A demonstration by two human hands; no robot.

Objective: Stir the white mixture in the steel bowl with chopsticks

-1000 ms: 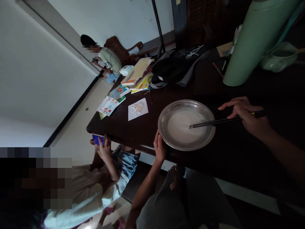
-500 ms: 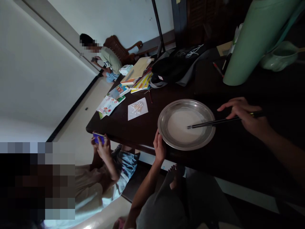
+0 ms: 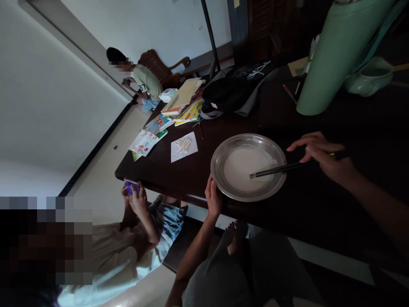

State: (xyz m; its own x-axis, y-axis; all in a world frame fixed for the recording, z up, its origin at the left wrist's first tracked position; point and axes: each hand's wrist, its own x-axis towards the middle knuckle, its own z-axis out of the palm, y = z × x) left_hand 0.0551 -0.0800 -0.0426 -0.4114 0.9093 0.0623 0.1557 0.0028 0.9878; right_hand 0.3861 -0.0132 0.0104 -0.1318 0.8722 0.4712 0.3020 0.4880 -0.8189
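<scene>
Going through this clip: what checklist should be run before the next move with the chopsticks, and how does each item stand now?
1. Left hand steadies the metal plate: ok, the fingers grip its near rim.
2. Right hand holds the chopsticks: ok.
3. Chopstick tips reach the white liquid: ok.
4. Plate rests fully on the table: ok, though it is close to the near edge.
5. Liquid stays inside the rim: ok. Whether any has dripped on the dark tabletop: cannot tell.
6. Green container is clear of the right arm: ok, they are apart.
</scene>
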